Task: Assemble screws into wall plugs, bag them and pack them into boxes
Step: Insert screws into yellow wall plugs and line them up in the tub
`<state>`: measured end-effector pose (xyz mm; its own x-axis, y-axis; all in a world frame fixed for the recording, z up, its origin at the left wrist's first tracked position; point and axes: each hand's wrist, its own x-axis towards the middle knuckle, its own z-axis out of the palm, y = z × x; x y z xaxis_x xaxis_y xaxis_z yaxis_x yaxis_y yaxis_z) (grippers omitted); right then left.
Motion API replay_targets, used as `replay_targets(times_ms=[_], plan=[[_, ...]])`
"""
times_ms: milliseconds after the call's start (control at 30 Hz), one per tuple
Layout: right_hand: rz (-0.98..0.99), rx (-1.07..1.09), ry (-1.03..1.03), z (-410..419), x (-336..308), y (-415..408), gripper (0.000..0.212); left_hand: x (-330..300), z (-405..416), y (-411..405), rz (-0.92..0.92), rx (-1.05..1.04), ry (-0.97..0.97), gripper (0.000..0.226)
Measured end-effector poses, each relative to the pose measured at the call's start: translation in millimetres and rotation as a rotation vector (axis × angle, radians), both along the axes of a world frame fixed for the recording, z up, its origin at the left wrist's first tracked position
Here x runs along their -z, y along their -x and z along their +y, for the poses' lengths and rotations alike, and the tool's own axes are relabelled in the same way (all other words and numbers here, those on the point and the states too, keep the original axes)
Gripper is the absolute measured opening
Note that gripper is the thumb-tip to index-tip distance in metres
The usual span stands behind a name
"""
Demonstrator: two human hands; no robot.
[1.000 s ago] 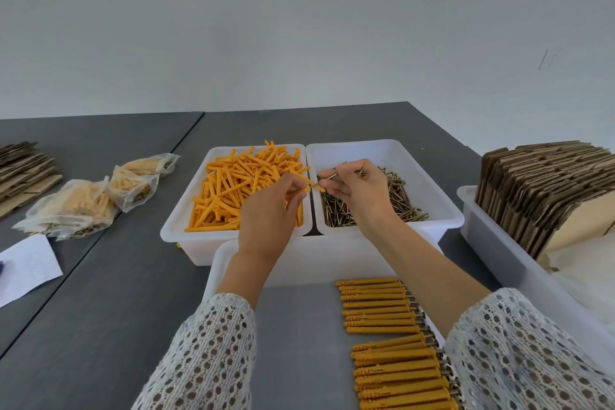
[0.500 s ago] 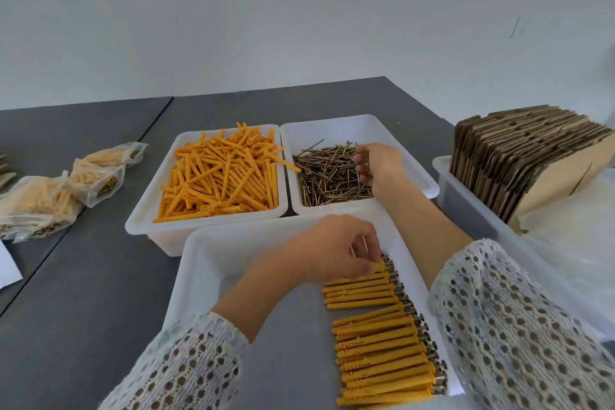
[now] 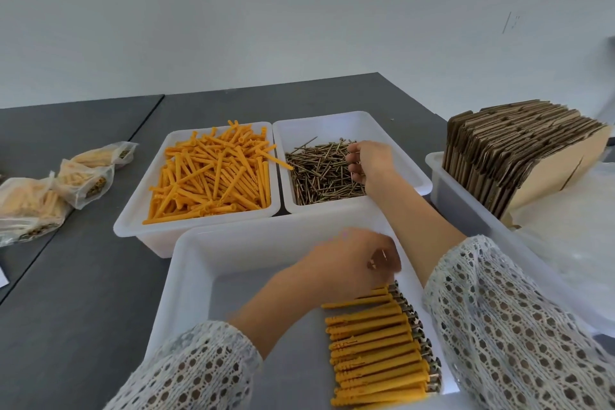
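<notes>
Thin brassy screws; ribbed orange plugs

A dark grey table meets a plain white wall, with white paper at its left edge.

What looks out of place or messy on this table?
Little does. One orange wall plug pokes over its tray's edge toward the screw tray, and the topmost assembled plug lies slightly askew from its neat row.

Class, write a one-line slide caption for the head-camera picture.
Right hand reaches into the screw bin while left hand hovers by the row of assembled plugs.
</notes>
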<state>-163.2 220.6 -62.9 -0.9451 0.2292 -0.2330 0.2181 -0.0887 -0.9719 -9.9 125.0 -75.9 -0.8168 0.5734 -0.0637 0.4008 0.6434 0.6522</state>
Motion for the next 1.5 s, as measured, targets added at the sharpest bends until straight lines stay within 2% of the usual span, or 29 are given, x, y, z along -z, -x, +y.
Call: replay_targets(times_ms=[67, 133, 200, 267, 333, 400, 467, 500, 600, 733, 833, 967, 1133, 1200, 1300, 1400, 1500], plan=[[0.045, -0.026, -0.112, -2, 3, 1, 0.027, -9, -11, 9, 0.144, -0.133, -0.148, 0.018], [0.117, -0.095, -0.320, -5, 8, 1, 0.026, -18, -30, 19, 0.339, -0.297, -0.245, 0.019], [0.175, -0.224, -0.588, -9, 13, 0, 0.022, -22, -55, 29, 0.586, -0.455, -0.184, 0.019], [0.174, -0.406, -0.854, -13, 16, -1, 0.018, -25, -81, 36, 0.770, -0.664, -0.043, 0.019], [0.103, -0.561, -1.117, -17, 16, -3, 0.017, -23, -107, 42, 0.788, -0.890, 0.146, 0.020], [0.050, -0.614, -1.247, -20, 17, -4, 0.025, -19, -127, 45, 0.547, -1.030, 0.410, 0.027], [0.013, -0.620, -1.262, -21, 18, -5, 0.026, -18, -135, 46, 0.245, -1.053, 0.561, 0.033], [0.000, -0.620, -1.266, -21, 17, -6, 0.026, -16, -136, 47, 0.179, -1.035, 0.587, 0.035], [-0.023, -0.621, -1.284, -22, 15, -8, 0.023, -13, -135, 51, 0.179, -0.966, 0.604, 0.036], [-0.053, -0.610, -1.322, -23, 11, -11, 0.018, -10, -134, 55, 0.159, -1.015, 0.547, 0.028], [-0.061, -0.626, -1.338, -23, 8, -13, 0.017, -9, -134, 57, 0.207, -1.076, 0.455, 0.015], [-0.064, -0.654, -1.384, -25, 6, -16, 0.017, -8, -133, 56, 0.249, -1.116, 0.379, 0.013], [-0.058, -0.645, -1.335, -21, 6, -17, 0.021, -10, -128, 55, 0.502, -1.177, 0.198, 0.013], [-0.033, -0.584, -1.294, -20, 7, -19, 0.023, -11, -123, 56, 0.597, -1.109, 0.119, 0.010], [0.034, -0.451, -1.236, -19, 9, -21, 0.024, -10, -114, 57, 0.647, -0.943, 0.018, 0.013], [0.151, -0.304, -1.179, -20, 7, -23, 0.016, -8, -106, 56, 0.698, -0.788, 0.001, 0.014], [0.327, -0.159, -1.019, -21, 3, -23, 0.019, -7, -100, 54, 0.731, -0.686, 0.019, 0.013]])
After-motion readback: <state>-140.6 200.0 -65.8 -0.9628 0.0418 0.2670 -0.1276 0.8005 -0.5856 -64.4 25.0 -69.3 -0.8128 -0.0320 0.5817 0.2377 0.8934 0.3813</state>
